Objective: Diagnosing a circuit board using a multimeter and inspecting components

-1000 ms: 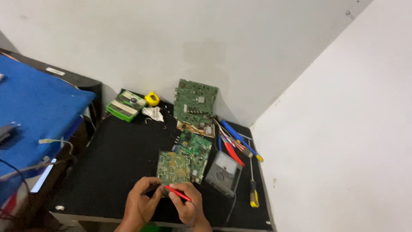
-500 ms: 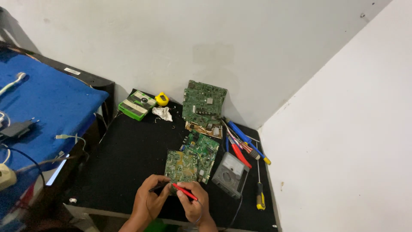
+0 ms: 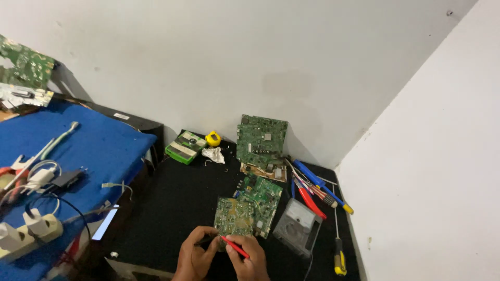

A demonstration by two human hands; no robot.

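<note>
Right hand [image 3: 249,263] pinches a thin red probe [image 3: 234,246], its tip angled at the small green circuit board [image 3: 234,216] lying just beyond the fingertips on matte black cloth [image 3: 172,208]. Left hand [image 3: 195,256] has fingers curled around a dark probe; exact grip cannot be told. Grey rectangular meter [image 3: 298,226] lies to the right.

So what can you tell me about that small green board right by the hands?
The small green circuit board lies flat on the black table, roughly square and crowded with tiny components too small to tell apart. Its far right corner overlaps or meets a larger green circuit board. The left hand and right hand meet at its near edge, the right holding a thin red probe whose tip points toward it.
</note>
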